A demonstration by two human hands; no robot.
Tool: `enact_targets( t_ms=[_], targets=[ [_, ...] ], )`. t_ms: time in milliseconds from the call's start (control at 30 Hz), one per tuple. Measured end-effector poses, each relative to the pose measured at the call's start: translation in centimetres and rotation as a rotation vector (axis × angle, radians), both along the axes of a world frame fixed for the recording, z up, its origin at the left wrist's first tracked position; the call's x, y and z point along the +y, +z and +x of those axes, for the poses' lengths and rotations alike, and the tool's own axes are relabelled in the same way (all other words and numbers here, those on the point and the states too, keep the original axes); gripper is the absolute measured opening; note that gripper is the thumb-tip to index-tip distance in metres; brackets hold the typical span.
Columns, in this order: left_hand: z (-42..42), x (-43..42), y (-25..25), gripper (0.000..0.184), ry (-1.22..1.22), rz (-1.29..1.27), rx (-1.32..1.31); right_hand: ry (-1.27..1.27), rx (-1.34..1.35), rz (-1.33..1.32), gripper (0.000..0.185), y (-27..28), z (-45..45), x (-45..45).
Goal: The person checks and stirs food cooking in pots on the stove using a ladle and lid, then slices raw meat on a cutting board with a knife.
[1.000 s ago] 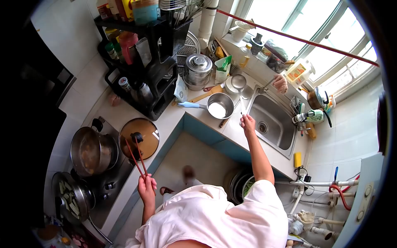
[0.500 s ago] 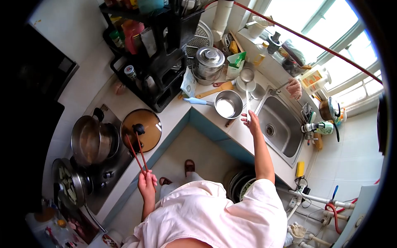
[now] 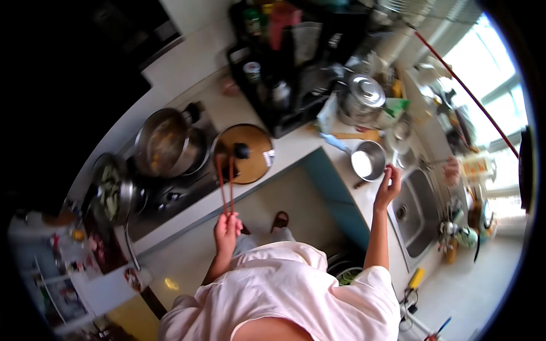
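Observation:
My left hand (image 3: 227, 230) is closed around red chopsticks (image 3: 226, 187), their tips over the brown glass lid (image 3: 243, 153) with a black knob. By the sink, my right hand (image 3: 388, 184) has its fingers apart, just right of the small steel saucepan (image 3: 368, 161) with its light blue handle. A ladle (image 3: 402, 131) rests beyond that hand, its handle end close to the fingertips. On the stove are a steel pot (image 3: 165, 142) with food in cloudy liquid and a pan (image 3: 112, 193) of pale green pieces.
Behind the counter corner stand a black rack (image 3: 296, 108) and a lidded steel pot (image 3: 362, 99). A wooden spatula (image 3: 364, 135) lies near the saucepan. The sink (image 3: 418, 213) is at the right, below the window sill. An open drawer or shelf unit shows at lower left.
The view has swung, shifting the kitchen rightward in frame. My right hand has let go of the ladle, which now lies on the counter side. My left hand still holds the chopsticks.

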State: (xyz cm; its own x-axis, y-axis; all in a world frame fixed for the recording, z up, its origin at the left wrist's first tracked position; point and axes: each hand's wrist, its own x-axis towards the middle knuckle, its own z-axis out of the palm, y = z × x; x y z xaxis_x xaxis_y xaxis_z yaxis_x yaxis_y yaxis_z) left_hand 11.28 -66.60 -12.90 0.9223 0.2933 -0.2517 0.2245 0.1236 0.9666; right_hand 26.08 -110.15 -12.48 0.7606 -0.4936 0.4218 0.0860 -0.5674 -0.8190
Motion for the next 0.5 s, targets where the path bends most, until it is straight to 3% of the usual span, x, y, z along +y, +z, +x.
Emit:
enact_targets(
  t_ms=[167, 367, 500],
  targets=[
    [-1.8, 1.0, 0.2, 0.014, 0.11, 0.006, -0.003, 0.9, 0.122, -0.229, 0.02, -0.5, 3.2, 21.4],
    [-6.7, 3.8, 1.4, 0.015, 0.311, 0.049, -0.056, 0.87, 0.192, -0.415, 0.045, -10.5, 10.7, 35.8],
    [-10.0, 6.3, 0.9, 0.016, 0.467, 0.031, -0.006, 0.867, 0.273, -0.34, 0.043, -12.9, 11.8, 37.9]
  ],
)
